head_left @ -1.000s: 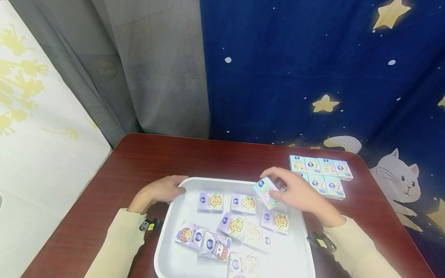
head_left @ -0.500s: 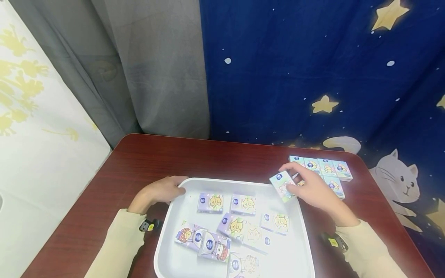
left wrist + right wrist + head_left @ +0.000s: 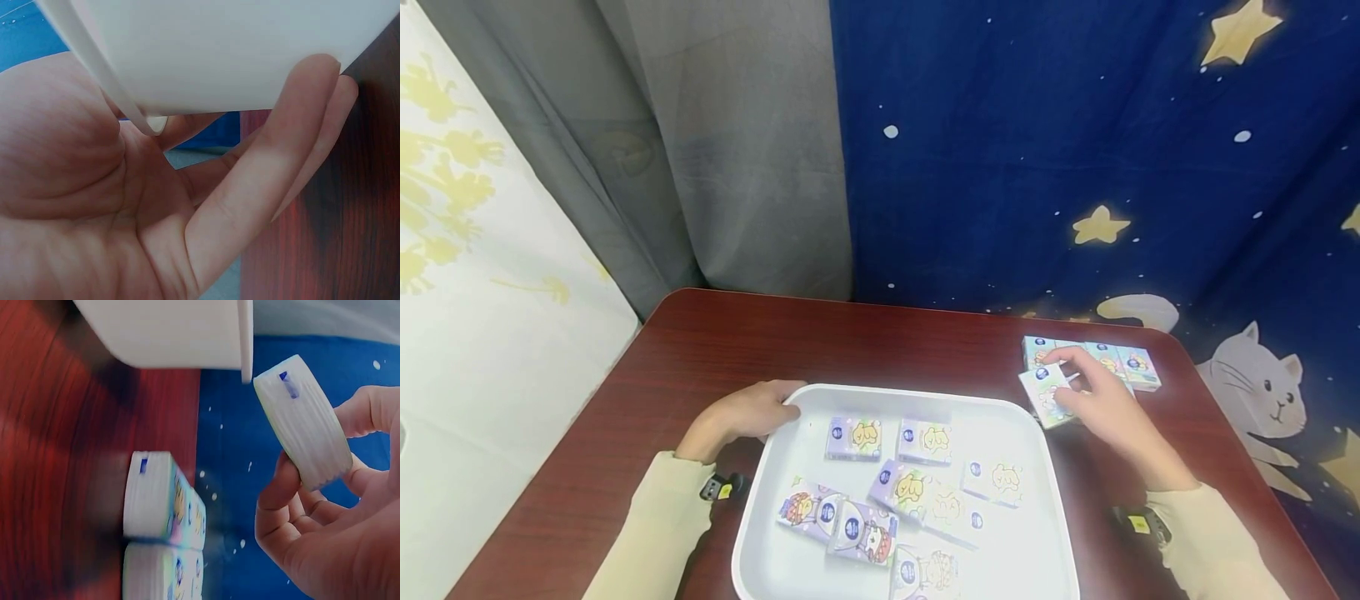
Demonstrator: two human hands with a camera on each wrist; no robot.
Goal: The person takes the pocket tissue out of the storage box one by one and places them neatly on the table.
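My right hand (image 3: 1108, 417) pinches a pale green-and-white pocket tissue pack (image 3: 1043, 396) between thumb and fingers, just outside the tray's far right corner. In the right wrist view this tissue pack (image 3: 306, 425) is raised and tilted, its folded side showing. Below it there, similar tissue packs (image 3: 150, 497) stand on the table. My left hand (image 3: 748, 410) grips the far left corner of a white plastic tray (image 3: 1022, 550); the left wrist view has its fingers (image 3: 250, 181) against the tray's outer wall. Inside the tray lie several purple tissue packs (image 3: 854, 437), two of them overlapping.
Pale blue tissue packs (image 3: 1141, 367) lie in tidy rows at the back right of the dark red wooden table (image 3: 850, 342), partly covered by my right hand. Grey and navy star-patterned curtains (image 3: 970, 167) hang right behind the table's far edge.
My right hand has carried the pale tissue pack rightward from over the tray, past its rim, towards the rows of packs. The left hand and the tray have stayed put.
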